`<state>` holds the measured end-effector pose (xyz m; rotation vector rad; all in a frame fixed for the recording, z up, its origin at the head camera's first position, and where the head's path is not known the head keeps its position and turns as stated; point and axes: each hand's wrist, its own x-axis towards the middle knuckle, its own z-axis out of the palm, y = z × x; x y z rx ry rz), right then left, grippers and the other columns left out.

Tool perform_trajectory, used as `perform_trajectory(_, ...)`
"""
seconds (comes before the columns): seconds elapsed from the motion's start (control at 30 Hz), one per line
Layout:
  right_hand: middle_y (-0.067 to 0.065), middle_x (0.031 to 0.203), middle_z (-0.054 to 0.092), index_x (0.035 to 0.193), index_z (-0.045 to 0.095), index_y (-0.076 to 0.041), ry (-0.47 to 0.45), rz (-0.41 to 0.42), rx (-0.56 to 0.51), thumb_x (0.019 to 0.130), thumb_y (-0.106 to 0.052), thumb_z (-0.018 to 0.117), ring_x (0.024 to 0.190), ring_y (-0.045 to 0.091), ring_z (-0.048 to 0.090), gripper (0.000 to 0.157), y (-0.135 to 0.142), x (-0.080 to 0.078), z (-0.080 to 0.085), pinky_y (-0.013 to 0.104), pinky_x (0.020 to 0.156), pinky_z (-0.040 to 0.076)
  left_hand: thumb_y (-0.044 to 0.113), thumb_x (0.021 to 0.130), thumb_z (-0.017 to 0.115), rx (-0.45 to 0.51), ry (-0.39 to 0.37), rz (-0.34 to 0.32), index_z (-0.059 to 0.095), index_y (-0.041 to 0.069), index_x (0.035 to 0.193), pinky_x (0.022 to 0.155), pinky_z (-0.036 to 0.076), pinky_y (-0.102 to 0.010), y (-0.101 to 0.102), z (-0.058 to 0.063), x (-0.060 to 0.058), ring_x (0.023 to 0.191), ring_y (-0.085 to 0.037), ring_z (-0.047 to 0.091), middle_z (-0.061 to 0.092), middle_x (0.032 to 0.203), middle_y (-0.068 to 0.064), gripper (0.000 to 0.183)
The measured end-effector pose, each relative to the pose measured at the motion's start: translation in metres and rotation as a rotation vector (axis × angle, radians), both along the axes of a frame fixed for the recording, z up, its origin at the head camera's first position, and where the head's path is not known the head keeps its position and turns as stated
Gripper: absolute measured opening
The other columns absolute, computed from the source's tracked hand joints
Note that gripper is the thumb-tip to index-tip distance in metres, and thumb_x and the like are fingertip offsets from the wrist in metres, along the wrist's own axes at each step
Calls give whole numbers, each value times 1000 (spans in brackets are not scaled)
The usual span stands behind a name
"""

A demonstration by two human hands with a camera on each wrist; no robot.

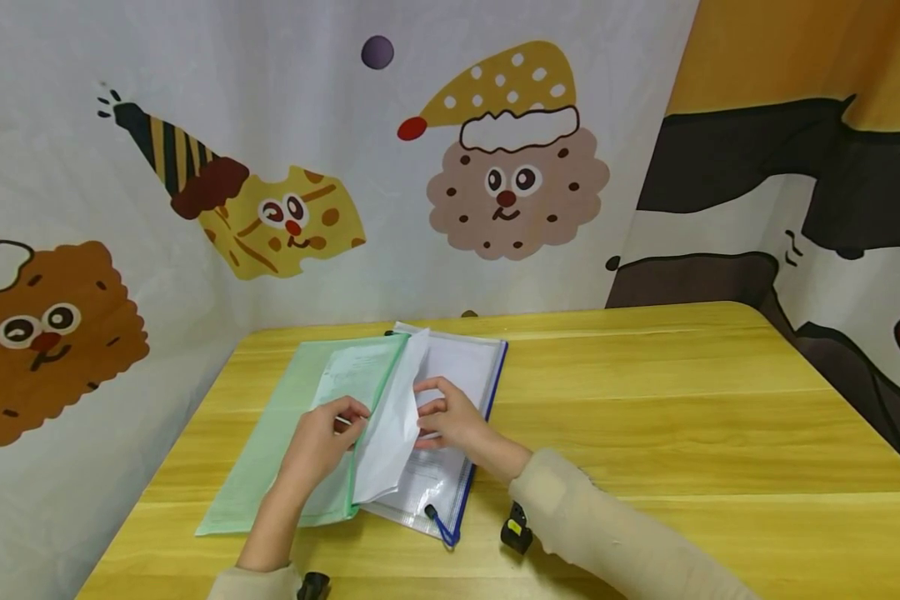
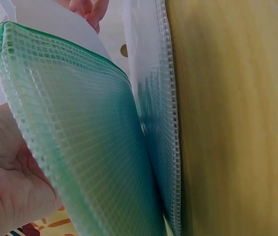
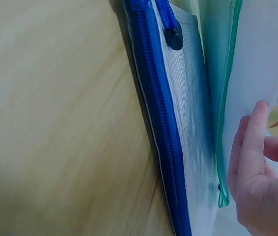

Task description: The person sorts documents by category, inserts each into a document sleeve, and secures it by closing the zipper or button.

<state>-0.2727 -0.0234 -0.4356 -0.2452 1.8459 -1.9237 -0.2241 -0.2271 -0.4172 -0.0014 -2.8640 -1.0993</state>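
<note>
A green translucent mesh zip pouch [image 1: 270, 450] lies tilted on the left, its near edge lifted in the left wrist view. My left hand [image 1: 318, 442] pinches the green zip edge of its opening between thumb and fingers. White paper sheets [image 1: 390, 433] stick out of this opening towards the right, bent a little. My right hand [image 1: 453, 421] holds the sheets by their right edge; in the right wrist view its fingers [image 3: 253, 142] lie against the paper. Underneath is a clear mesh zip pouch [image 1: 461, 358] with a blue zip, holding white paper.
A wooden table [image 1: 682, 417] carries both pouches, with bare surface on the right. The blue zip's pull [image 1: 441, 527] hangs at the near corner. Behind the table hangs a curtain [image 1: 390, 275] with cartoon figures. Black wrist devices [image 1: 517, 530] show near the sleeves.
</note>
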Motion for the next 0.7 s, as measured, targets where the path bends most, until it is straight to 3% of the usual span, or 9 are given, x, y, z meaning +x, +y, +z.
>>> perform_trajectory(0.3,19,97,61,131,45,-7,9,-2,-11,86,12,53,70,21,65,49,-10,2,-3,45,69,58,13,91,60,14,1,5,68,12,97,57,51,-23,2,1,1,69,-9,60,64,85,0,9)
perform_trajectory(0.7,16,95,59,130,45,-8,-4,-6,8,86,10,56,68,19,63,49,-22,1,-7,42,67,59,12,91,61,10,14,-4,68,12,97,57,51,-22,1,3,3,69,-9,61,64,85,0,9)
